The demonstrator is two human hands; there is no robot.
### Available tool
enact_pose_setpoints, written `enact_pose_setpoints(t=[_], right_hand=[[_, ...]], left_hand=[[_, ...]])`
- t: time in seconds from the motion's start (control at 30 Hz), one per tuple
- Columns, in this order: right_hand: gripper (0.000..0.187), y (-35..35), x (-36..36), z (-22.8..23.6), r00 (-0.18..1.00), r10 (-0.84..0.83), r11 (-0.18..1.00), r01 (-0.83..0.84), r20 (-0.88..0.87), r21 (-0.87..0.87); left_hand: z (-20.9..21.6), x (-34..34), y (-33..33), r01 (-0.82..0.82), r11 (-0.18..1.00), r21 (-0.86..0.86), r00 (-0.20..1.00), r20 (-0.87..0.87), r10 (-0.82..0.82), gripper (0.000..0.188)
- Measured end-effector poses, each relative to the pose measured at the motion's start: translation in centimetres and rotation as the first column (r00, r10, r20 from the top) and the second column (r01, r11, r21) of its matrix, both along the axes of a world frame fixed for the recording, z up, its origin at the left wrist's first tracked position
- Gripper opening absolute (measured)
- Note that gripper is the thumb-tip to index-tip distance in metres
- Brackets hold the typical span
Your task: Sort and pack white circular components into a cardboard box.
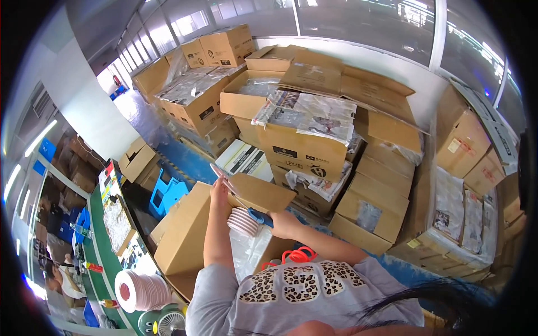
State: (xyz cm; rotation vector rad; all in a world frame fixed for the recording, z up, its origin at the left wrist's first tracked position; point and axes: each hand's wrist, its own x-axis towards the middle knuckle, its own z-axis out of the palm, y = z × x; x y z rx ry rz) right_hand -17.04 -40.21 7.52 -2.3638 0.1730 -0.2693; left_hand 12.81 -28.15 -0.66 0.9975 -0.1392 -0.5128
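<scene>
My left hand [219,192] is closed on a thin pale pink strip [220,175] that sticks up past the fingers; its exact kind is hard to make out. In my right hand [284,225] is a pair of scissors with dark blue handles [260,218], their blades pointing toward my left hand. Below the scissors, a coil of pinkish-white cord [242,222] rests inside the open cardboard box [182,238] in front of me. Clear plastic [249,249] lies next to the coil. Bright orange-red cord [298,254] hangs by the box's near right side.
A big spool of pale pink cord [147,291] stands at lower left beside a small fan [170,323]. A blue plastic stool [167,191] is left of the box. Stacked cartons [305,147] fill the far side, with a large crate-like carton [448,246] at right.
</scene>
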Motion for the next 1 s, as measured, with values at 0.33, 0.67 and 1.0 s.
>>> enact_pose_setpoints(t=[0.33,0.67,1.0], right_hand=[[0.030,1.2,-0.3,-0.2,0.974,0.052,0.992,-0.077,-0.221,-0.104],[0.031,1.1,-0.5,-1.7,0.954,0.061,0.991,-0.094,-0.294,-0.099],[0.030,0.6,-0.8,-1.1,0.973,0.030,0.999,-0.020,-0.231,0.046]], left_hand=[[-2.6,4.5,-0.6,-0.124,0.904,0.409,0.966,0.257,0.016,0.033],[-1.0,-0.4,-1.3,-0.540,0.414,0.733,0.723,0.655,-0.218,0.061],[-2.6,-0.9,2.2,-0.620,-0.039,0.783,0.652,0.487,-0.582,0.060]])
